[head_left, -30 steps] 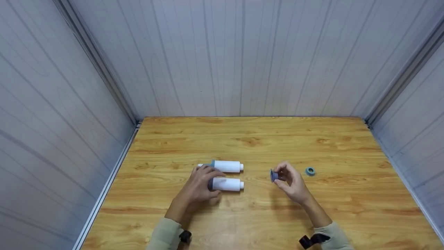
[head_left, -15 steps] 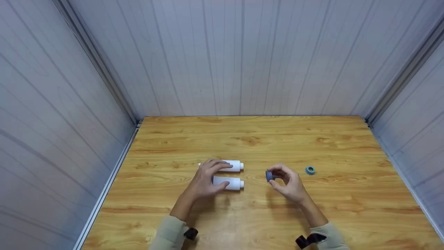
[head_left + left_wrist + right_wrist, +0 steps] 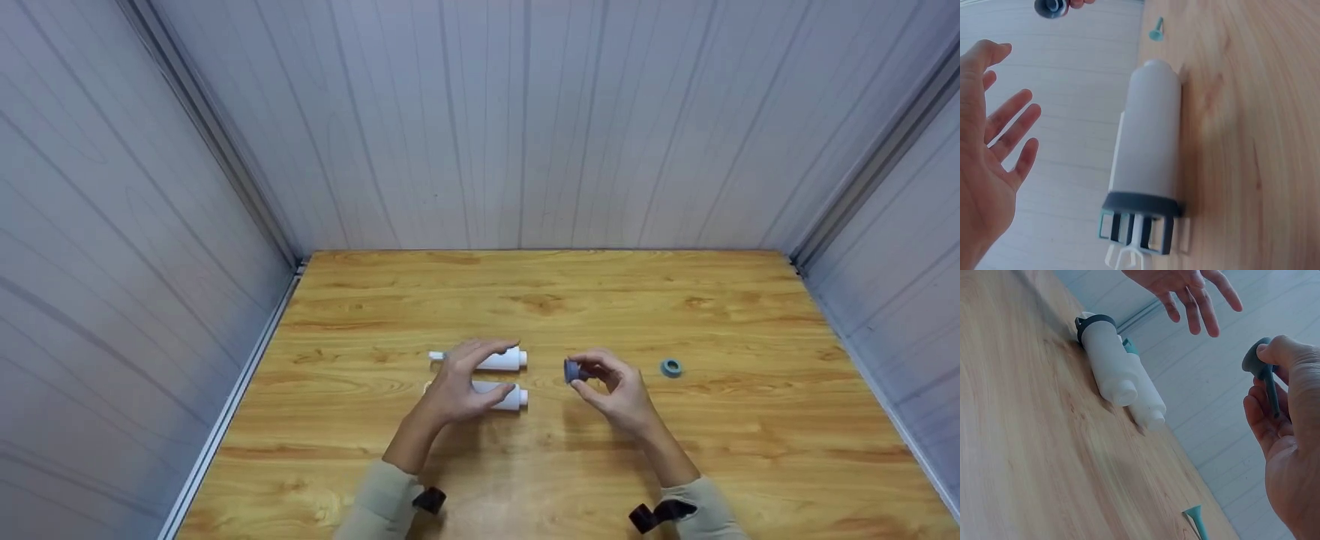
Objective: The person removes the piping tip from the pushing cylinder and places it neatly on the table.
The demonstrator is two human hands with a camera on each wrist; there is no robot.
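My right hand (image 3: 621, 391) pinches a small dark blue-grey funnel (image 3: 1257, 363) by its flared end between thumb and fingers, its narrow stem pointing back toward the palm. My left hand (image 3: 459, 384) hovers over two white bottle-like cylinders, fingers spread and nothing held. The nearer cylinder (image 3: 1150, 135) lies on its side with a dark grey collar and open handle frame (image 3: 1139, 203) at one end and a narrow neck at the other. Behind it, parallel, lies the farther cylinder (image 3: 1147, 402) with a teal collar (image 3: 1130, 346). In the head view my left hand partly covers both.
A teal funnel (image 3: 671, 367) stands on the wooden table (image 3: 540, 304) to the right of my right hand. Pale panel walls (image 3: 480, 127) enclose the table at the back and both sides.
My left hand has moved right along the cylinders from their handle ends toward their necks. My right hand has shifted slightly left with the dark funnel. The cylinders and teal funnel stay put.
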